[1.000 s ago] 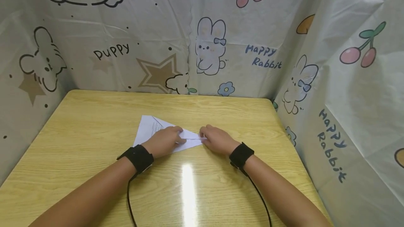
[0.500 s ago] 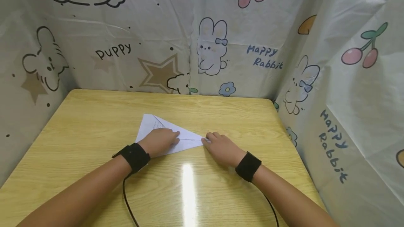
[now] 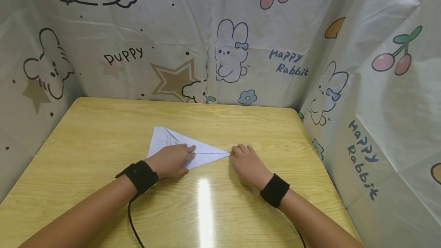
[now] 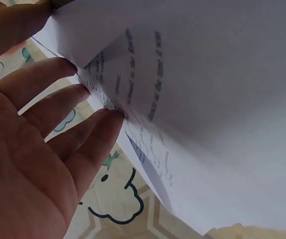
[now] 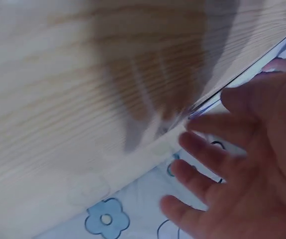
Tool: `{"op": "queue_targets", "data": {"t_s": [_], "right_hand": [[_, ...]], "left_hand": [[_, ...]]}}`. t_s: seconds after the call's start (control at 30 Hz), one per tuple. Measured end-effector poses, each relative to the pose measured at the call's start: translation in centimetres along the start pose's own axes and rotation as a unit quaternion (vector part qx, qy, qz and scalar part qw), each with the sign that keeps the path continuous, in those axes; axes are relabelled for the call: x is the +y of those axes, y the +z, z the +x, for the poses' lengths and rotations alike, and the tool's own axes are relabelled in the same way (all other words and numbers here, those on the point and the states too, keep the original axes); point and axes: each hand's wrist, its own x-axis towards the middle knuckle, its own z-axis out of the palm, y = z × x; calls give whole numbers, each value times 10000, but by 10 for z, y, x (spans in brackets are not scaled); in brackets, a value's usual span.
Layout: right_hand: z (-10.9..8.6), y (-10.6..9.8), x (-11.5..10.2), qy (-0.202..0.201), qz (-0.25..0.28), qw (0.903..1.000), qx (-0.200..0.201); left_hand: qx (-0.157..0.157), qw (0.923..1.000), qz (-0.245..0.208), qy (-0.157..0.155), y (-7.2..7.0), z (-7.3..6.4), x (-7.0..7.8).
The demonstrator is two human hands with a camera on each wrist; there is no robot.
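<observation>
A white sheet of paper [image 3: 206, 149], folded to a long point, lies on the table with its sharp tip to the right. Printed lines show near its wide left end, and a crease or seam runs along its middle. My left hand [image 3: 171, 160] rests on the wide part, fingers extended; in the left wrist view its fingertips [image 4: 114, 115] touch the printed paper [image 4: 222, 99]. At the tip is my right hand [image 3: 249, 165], thumb and index finger right by the point. In the right wrist view the other fingers [image 5: 192, 180] spread loosely, off the paper.
The wood-grain table [image 3: 113, 202] reaches back to a white curtain [image 3: 193, 22] printed with cartoon animals. Another curtain side stands close along the right edge. Black bands [image 3: 141, 177] circle both wrists, with a cable [image 3: 134, 221] trailing from the left one.
My right hand has moved right, off the narrow end to the very tip, its fingers straightening. My left hand has slid a little left and its fingers have spread on the paper.
</observation>
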Motion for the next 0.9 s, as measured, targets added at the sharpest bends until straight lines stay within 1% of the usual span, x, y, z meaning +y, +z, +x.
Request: {"op": "queue_targets", "data": {"t_s": [0.1, 0.23, 0.33, 0.4, 0.53, 0.63, 0.7, 0.77, 0.83, 0.9], "right_hand": [[12, -4, -6, 56, 379, 9991, 163], [28, -5, -12, -39, 969, 9953, 56], [31, -3, -14, -93, 1023, 9947, -60], [29, -2, -15, -92, 1041, 9945, -111], [24, -2, -15, -226, 1144, 9931, -98], [24, -3, -14, -345, 1303, 9909, -13], [25, -2, -14, -351, 1394, 9896, 23], [26, -1, -13, -342, 1430, 9891, 22], [27, 0, -12, -332, 1428, 9892, 36], [29, 2, -11, -328, 1369, 9900, 102]], "left_hand": [[126, 9999, 35, 35, 1, 4, 1], [306, 9993, 88, 204, 1, 10, 11], [412, 9984, 190, 345, 5, 12, 22], [429, 9981, 208, 392, 8, 10, 28], [504, 9979, 257, 309, 14, -1, 33], [751, 9967, 260, 182, 17, -6, 34], [940, 9951, 242, 182, 18, -6, 34], [1062, 9937, 248, 240, 19, -3, 35], [1092, 9932, 293, 265, 19, 1, 36], [1076, 9935, 298, 225, 19, 6, 35]]}}
